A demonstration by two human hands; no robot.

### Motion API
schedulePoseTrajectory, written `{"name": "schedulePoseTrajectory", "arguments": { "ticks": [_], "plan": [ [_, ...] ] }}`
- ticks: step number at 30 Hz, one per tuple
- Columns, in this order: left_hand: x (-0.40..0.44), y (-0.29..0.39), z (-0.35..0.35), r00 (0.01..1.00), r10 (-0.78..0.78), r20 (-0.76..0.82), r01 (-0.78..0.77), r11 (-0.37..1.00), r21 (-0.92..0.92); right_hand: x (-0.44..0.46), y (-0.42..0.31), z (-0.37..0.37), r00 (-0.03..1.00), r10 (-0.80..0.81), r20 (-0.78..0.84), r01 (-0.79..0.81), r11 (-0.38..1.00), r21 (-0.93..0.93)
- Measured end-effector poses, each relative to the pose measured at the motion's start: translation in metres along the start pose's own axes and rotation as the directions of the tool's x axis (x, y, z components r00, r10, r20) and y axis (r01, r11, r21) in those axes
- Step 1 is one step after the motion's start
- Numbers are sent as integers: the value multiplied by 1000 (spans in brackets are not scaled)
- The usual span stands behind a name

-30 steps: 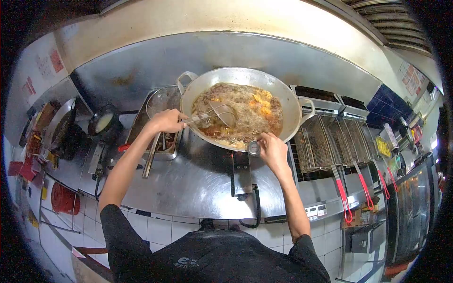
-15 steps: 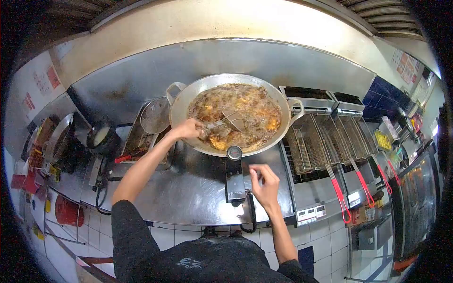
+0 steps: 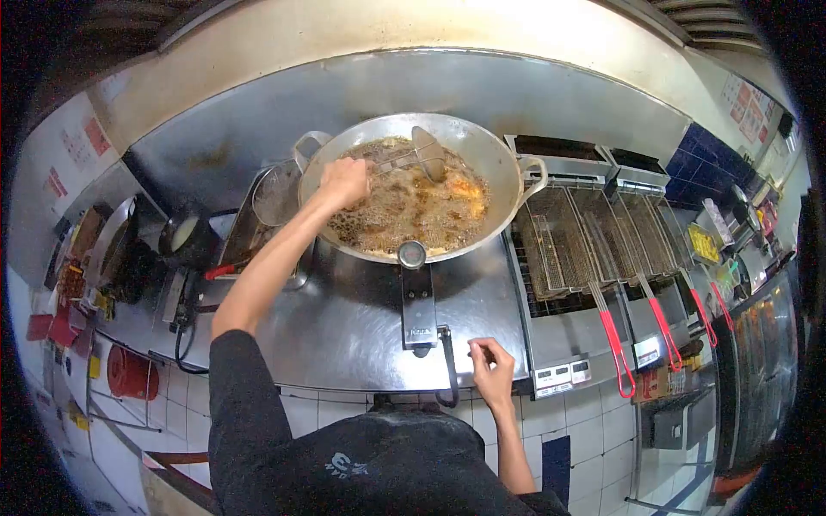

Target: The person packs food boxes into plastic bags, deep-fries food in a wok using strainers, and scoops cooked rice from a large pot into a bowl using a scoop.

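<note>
My left hand (image 3: 346, 182) is closed on the handle of a metal strainer ladle (image 3: 428, 159), whose head is over the far part of the bubbling oil in a large two-handled wok (image 3: 497, 155). Golden and brown pieces of frying food (image 3: 465, 196) show in the oil. My right hand (image 3: 493, 370), fingers loosely curled in and nothing seen in them, hovers over the front edge of the steel counter (image 3: 353, 344). A round dial thermometer (image 3: 411, 254) rests at the wok's near rim.
Wire fryer baskets (image 3: 559, 241) with red handles stand to the right. Left of the wok are a round mesh strainer (image 3: 277, 196) over a tray and a dark pot (image 3: 187, 236) with pale liquid. A red bucket (image 3: 131, 373) is at the lower left.
My right hand has let go of the dial thermometer, drawn back toward me and curled its fingers. My left hand has moved the ladle from the near-left oil to the far side.
</note>
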State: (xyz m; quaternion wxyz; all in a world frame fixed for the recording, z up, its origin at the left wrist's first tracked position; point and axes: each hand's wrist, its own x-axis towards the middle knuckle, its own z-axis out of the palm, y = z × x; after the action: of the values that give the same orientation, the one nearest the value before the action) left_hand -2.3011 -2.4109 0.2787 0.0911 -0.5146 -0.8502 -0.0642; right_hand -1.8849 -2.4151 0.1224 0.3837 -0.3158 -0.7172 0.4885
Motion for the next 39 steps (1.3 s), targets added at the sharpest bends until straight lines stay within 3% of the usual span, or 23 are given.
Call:
{"name": "schedulePoseTrajectory", "arguments": {
  "ticks": [2, 4, 8, 11, 14, 17, 19, 20, 21, 22, 23, 24, 28, 29, 32, 35, 37, 38, 39],
  "plan": [
    [13, -9, 26, 995, 57, -87, -33, 968, 249, 0, -9, -6, 997, -62, 39, 65, 996, -58],
    [0, -6, 0, 995, 22, -94, 0, 975, 223, -7, -5, -18, 994, -105, 8, 105, 994, -43],
    [-35, -27, -22, 999, -18, -47, 31, 952, 304, -48, 38, -52, 974, 170, -149, -176, 984, -27],
    [-72, -40, -31, 995, -90, -33, 95, 942, 323, -70, 50, -63, 961, 181, -208, -180, 983, 21],
    [-120, -34, -50, 982, -181, -57, 188, 968, 169, -68, 51, -63, 955, 226, -194, -232, 973, -9],
    [-174, -33, -47, 933, -357, -44, 348, 928, -134, -52, 45, -50, 970, 227, -91, -228, 974, -3],
    [-212, -26, -41, 883, -468, -12, 451, 858, -245, -35, 34, -36, 985, 167, -36, -169, 985, -45],
    [-228, -28, -28, 815, -559, 151, 570, 728, -381, -26, 28, -30, 993, 116, -2, -115, 990, -79],
    [-253, -50, 26, 903, -404, -147, 261, 786, -560, -17, 24, -23, 998, 60, 25, -58, 995, -76],
    [-263, -28, 18, 826, -532, 186, 471, 470, -746, -10, 19, -16, 997, 58, 47, -54, 995, -85],
    [-272, -12, 23, 737, -588, 334, 559, 251, -790, -3, 14, -9, 995, 22, 94, -15, 997, -82],
    [-281, -2, 33, 710, -587, 390, 561, 137, -816, 4, 8, -2, 990, -13, 137, 24, 997, -79],
    [-295, 27, 84, 795, -554, 249, 338, 64, -939, 21, -21, 37, 963, -102, 248, 131, 986, -102],
    [-295, 25, 94, 828, -528, 189, 309, 148, -940, 21, -29, 50, 956, -128, 262, 162, 981, -112],
    [-287, 13, 90, 775, -601, 195, 265, 30, -964, 8, -51, 88, 938, -157, 309, 202, 972, -119],
    [-293, -15, 76, 788, -574, 225, 223, -74, -972, -20, -50, 132, 941, -130, 313, 169, 980, -102],
    [-297, -51, 64, 813, -477, 334, 206, -300, -931, -40, -58, 163, 940, -73, 332, 139, 974, -177],
    [-301, -72, 61, 809, -491, 322, 187, -304, -934, -51, -60, 179, 941, 24, 337, 36, 985, -171],
    [-305, -92, 59, 791, -524, 315, 180, -292, -939, -63, -61, 196, 944, 9, 331, 43, 988, -149]
  ]
}}
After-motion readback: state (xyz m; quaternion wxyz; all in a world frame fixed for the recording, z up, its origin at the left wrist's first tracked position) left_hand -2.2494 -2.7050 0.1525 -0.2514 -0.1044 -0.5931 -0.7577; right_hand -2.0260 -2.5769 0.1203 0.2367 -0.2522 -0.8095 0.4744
